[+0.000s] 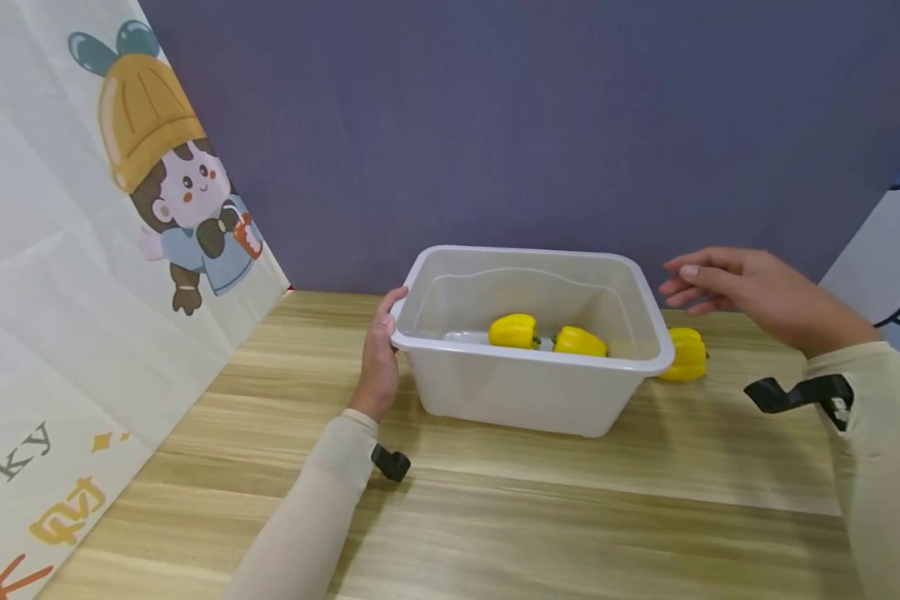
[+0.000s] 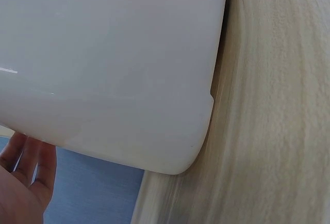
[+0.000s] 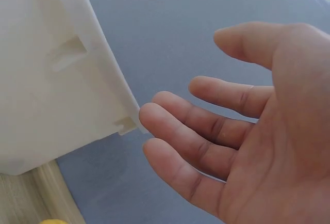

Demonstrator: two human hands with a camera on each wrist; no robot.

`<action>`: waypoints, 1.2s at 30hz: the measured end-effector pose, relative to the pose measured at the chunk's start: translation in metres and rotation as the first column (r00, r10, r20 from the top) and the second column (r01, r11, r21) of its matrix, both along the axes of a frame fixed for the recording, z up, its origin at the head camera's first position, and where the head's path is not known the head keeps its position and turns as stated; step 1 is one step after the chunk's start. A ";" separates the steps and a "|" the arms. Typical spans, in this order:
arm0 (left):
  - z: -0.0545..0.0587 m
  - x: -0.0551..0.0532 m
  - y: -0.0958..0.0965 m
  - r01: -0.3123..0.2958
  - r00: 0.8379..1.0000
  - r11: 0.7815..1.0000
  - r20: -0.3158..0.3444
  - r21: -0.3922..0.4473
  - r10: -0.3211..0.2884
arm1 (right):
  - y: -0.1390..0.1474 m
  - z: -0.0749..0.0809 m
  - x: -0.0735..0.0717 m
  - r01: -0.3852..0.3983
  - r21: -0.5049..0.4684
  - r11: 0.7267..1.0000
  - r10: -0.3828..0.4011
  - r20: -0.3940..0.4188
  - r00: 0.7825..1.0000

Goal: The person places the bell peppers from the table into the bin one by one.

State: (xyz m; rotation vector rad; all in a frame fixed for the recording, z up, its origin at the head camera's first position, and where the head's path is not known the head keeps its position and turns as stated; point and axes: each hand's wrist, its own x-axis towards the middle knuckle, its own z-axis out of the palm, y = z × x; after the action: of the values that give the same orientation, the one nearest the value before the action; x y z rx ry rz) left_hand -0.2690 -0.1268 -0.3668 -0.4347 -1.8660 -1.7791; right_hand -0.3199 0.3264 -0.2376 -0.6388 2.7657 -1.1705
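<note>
A white plastic bin (image 1: 510, 387) stands on the wooden table with two yellow bell peppers inside: one pepper (image 1: 513, 331) left of centre, another pepper (image 1: 580, 341) to its right. My left hand (image 1: 380, 358) holds the bin at its left end by the rim; in the left wrist view, fingers (image 2: 46, 164) meet the bin's edge. To the right of the bin my right hand (image 1: 757, 287) hovers with relaxed fingers, holding nothing. Below it on the table lies a third yellow bell pepper (image 1: 686, 354), partly hidden by the bin.
The wooden table (image 1: 495, 517) runs up to a blue-grey panel (image 1: 495, 125) just behind the bin. A white printed sheet (image 1: 60, 317) with a cartoon figure borders the left side. Another printed sheet (image 1: 885, 258) stands at the right.
</note>
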 end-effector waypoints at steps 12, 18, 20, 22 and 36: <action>0.001 0.002 -0.002 -0.013 1.000 1.000 -0.003 0.001 0.013 | 0.008 -0.017 0.000 0.024 -0.047 0.999 -0.022 0.053 0.998; 0.000 0.003 -0.003 -0.012 1.000 1.000 -0.006 -0.004 0.012 | 0.012 -0.027 0.002 0.039 -0.032 0.999 -0.037 0.057 0.998; -0.001 0.002 -0.003 -0.004 1.000 1.000 -0.008 -0.004 0.004 | 0.014 -0.030 0.003 0.040 -0.036 0.999 -0.038 0.053 0.998; 0.000 0.002 -0.003 0.005 1.000 1.000 -0.009 -0.004 -0.005 | 0.016 -0.033 0.005 0.037 -0.048 0.998 -0.035 0.050 0.998; -0.001 0.004 -0.003 0.011 1.000 1.000 -0.001 -0.003 -0.011 | 0.022 -0.057 0.011 0.050 -0.094 0.994 -0.045 0.055 0.997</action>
State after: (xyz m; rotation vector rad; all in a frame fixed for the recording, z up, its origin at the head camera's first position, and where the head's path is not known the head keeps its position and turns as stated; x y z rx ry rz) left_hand -0.2651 -0.1300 -0.3677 -0.4477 -1.8694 -1.7825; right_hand -0.3092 0.3480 -0.2945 -0.5449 2.7094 -1.3160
